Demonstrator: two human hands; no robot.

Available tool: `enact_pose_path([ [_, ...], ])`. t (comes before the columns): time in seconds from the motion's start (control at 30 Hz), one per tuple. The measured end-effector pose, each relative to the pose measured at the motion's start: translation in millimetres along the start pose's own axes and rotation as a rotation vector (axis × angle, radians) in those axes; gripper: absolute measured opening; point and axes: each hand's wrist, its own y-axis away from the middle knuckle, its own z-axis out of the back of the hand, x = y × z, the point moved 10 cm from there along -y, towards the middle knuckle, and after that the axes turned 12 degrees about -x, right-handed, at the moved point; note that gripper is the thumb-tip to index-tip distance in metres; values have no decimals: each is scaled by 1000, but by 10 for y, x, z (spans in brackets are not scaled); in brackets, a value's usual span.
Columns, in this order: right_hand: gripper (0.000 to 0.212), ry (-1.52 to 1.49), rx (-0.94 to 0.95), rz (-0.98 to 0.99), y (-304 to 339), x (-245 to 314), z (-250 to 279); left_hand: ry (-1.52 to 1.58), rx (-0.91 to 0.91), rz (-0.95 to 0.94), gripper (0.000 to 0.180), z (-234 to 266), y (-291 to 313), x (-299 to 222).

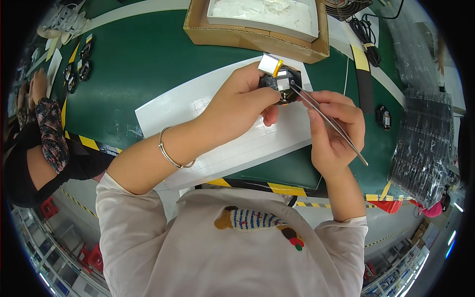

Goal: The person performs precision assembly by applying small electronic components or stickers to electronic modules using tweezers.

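My left hand [242,101] grips a small round black part [282,84] above the white sheet [198,111]. A silver foil pouch [270,64] with an orange strip sticks up from the part's top. My right hand [334,126] pinches metal tweezers [326,121], and their tips touch a small pale patch on the part's face. A thin metal bangle [170,153] circles my left wrist.
A cardboard box [257,37] holding a white tray stands at the far edge. Black plastic trays [425,143] lie at the right, one small black part [384,118] beside them. Another person's arm [47,123] rests at the left near several black parts [81,62]. Cables [366,32] coil at the back right.
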Motion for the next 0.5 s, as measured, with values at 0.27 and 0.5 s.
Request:
enact_pose_path([
  [0.27,16,-354,-123,-331,-48,-350,98,-34,79,40,36,-21,14,36],
  [0.5,16,-504,-127,-518,-36,-542,97,32,86,108,34,-9,22,61],
])
